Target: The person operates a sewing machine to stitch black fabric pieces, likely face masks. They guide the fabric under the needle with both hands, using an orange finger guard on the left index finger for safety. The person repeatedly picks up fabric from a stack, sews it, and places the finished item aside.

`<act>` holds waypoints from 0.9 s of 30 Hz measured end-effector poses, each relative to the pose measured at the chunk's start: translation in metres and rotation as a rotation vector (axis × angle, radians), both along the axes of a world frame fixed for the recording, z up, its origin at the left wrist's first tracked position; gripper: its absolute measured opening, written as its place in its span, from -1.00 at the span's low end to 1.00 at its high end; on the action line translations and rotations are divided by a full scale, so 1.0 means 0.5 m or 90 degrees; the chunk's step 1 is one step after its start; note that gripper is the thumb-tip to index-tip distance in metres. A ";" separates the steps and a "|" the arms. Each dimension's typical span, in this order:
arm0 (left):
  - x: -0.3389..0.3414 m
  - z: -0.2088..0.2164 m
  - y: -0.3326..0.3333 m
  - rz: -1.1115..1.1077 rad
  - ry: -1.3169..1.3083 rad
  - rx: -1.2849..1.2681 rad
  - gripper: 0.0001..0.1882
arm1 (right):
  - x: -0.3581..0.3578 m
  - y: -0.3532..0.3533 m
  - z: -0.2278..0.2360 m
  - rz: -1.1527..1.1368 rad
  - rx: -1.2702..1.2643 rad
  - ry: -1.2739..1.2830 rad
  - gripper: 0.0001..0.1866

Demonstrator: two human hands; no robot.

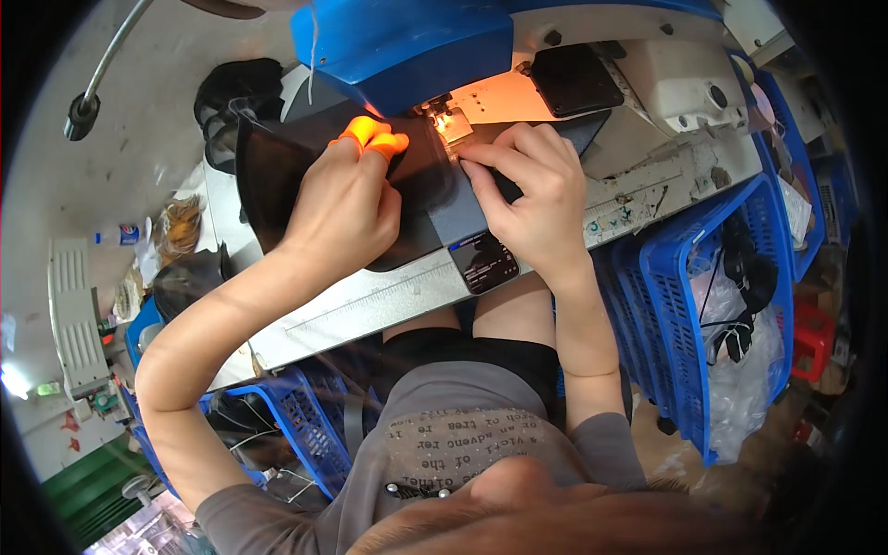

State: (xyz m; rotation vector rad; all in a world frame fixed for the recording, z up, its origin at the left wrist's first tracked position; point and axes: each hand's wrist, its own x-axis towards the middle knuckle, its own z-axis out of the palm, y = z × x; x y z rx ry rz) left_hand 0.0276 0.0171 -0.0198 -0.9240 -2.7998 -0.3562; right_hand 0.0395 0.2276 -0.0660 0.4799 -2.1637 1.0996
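A black, soft sheet-like piece (277,166) lies on the bed of a blue-headed sewing machine (407,55), its left side rising in a fold. My left hand (347,199) rests on this piece with fingers curled against it; orange finger covers (375,137) sit on the fingers. Close to the lit presser foot (451,125), my right hand (529,185) pinches thumb and forefinger together at the edge of the work. What lies between those fingertips is too small to make out. The needle tip cannot be seen clearly.
A phone-like screen (484,262) lies at the table's front edge, beside a ruler scale (370,294). Blue plastic baskets (680,268) stand at the right, holding clear bags and black pieces. Another blue basket (301,416) is at lower left. A black bundle (239,92) sits behind the work.
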 end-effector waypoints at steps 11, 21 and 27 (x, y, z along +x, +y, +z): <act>-0.037 0.056 -0.003 -0.075 0.090 -0.293 -0.60 | 0.001 0.002 -0.005 -0.010 0.004 -0.003 -0.92; -0.054 0.018 -0.013 -0.031 0.188 -0.243 -0.65 | -0.001 0.004 -0.010 -0.006 0.003 0.002 -0.92; -0.010 0.009 0.027 0.159 0.195 -0.319 -0.61 | -0.003 0.000 -0.011 0.000 -0.001 0.010 -0.91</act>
